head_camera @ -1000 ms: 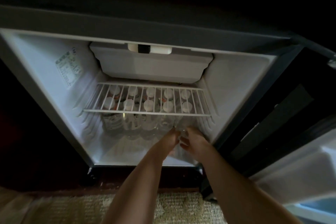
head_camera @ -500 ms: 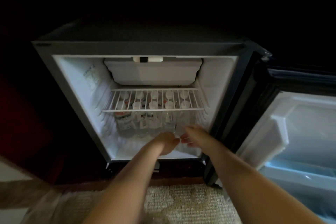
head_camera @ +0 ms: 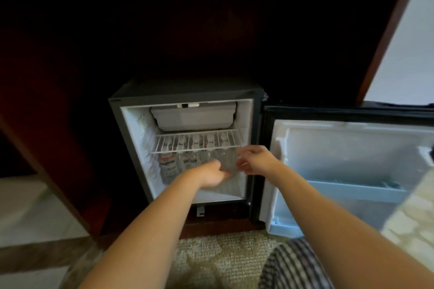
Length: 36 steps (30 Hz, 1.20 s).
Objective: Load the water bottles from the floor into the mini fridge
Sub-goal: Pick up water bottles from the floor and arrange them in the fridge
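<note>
Two hands, left (head_camera: 210, 175) and right (head_camera: 256, 159), flank a bottle (head_camera: 226, 162) under shelf (head_camera: 187, 150) edge

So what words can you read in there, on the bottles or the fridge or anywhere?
Nothing can be read.
Red and white labels on the water bottles: print too blurred.
Sticker on the left inside wall of the mini fridge: too small and faint.

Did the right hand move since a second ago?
Yes. The right hand went up. Its fingertips were below the front bar of the wire shelf, and now they reach that bar. The camera also pulled back.
</note>
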Each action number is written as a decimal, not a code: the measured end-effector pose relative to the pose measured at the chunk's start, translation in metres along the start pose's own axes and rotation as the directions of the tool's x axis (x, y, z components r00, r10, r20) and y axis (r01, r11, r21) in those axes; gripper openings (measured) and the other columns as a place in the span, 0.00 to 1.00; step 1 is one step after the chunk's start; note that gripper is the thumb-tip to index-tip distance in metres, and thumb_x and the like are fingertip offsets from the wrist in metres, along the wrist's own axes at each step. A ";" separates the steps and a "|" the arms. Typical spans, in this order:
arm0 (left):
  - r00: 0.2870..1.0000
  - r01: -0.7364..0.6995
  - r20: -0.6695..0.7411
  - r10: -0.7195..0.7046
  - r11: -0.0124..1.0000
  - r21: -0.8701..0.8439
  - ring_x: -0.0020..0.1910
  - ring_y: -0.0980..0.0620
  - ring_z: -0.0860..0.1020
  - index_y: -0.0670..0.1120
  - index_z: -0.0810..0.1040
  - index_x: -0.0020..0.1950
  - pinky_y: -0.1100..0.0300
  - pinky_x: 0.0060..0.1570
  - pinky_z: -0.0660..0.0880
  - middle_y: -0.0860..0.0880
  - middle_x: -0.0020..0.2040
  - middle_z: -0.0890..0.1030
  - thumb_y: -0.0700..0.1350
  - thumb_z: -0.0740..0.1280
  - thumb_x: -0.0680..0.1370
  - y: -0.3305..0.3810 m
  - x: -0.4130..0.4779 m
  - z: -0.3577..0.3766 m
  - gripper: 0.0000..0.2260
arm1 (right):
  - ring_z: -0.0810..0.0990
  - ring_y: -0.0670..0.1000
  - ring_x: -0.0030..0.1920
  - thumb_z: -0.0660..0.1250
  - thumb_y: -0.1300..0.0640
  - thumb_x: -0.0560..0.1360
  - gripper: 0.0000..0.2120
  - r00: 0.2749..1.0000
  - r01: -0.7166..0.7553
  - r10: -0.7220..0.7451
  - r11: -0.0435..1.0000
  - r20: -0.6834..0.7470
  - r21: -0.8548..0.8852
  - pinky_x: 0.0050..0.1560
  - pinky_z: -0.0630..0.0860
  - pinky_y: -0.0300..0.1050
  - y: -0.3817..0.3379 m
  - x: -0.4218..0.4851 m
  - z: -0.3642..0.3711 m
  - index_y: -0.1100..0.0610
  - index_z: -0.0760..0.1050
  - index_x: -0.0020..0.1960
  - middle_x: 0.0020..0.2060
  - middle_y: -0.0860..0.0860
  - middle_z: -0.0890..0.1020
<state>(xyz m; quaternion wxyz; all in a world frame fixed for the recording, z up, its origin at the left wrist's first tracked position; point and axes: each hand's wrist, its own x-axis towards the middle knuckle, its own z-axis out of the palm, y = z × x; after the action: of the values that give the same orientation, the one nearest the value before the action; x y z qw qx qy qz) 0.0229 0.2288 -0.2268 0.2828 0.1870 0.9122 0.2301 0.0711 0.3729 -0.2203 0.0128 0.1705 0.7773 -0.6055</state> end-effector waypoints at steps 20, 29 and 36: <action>0.860 -0.490 0.201 0.470 0.869 0.064 0.54 0.45 0.78 0.45 0.77 0.55 0.56 0.52 0.73 0.43 0.56 0.80 0.52 0.60 0.79 0.177 -0.134 0.210 0.13 | 0.78 0.50 0.37 0.56 0.61 0.80 0.09 0.953 -0.184 0.114 0.954 -0.281 -0.237 0.37 0.71 0.38 0.134 -0.256 -0.197 0.59 0.75 0.52 0.40 0.52 0.79; 0.728 -0.534 0.515 0.452 0.846 0.011 0.51 0.46 0.78 0.43 0.77 0.52 0.56 0.52 0.72 0.43 0.51 0.80 0.52 0.60 0.79 0.204 -0.158 0.353 0.13 | 0.81 0.53 0.43 0.58 0.59 0.79 0.11 0.802 -0.502 0.388 0.850 -0.454 -0.160 0.51 0.75 0.47 0.278 -0.380 -0.227 0.61 0.76 0.57 0.44 0.54 0.82; 0.648 -0.529 0.663 0.375 0.847 0.039 0.54 0.46 0.77 0.42 0.77 0.55 0.57 0.52 0.71 0.44 0.53 0.80 0.50 0.61 0.79 0.200 -0.191 0.443 0.14 | 0.80 0.56 0.48 0.59 0.59 0.78 0.11 0.678 -0.680 0.517 0.710 -0.523 -0.180 0.47 0.73 0.45 0.360 -0.456 -0.216 0.61 0.77 0.55 0.46 0.56 0.82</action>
<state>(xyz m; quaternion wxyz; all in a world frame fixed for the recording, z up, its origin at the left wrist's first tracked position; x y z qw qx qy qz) 0.4791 0.4428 -0.3647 0.4820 0.5073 0.7059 0.1103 0.6413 0.5382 -0.3970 0.0713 0.5450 0.7544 -0.3589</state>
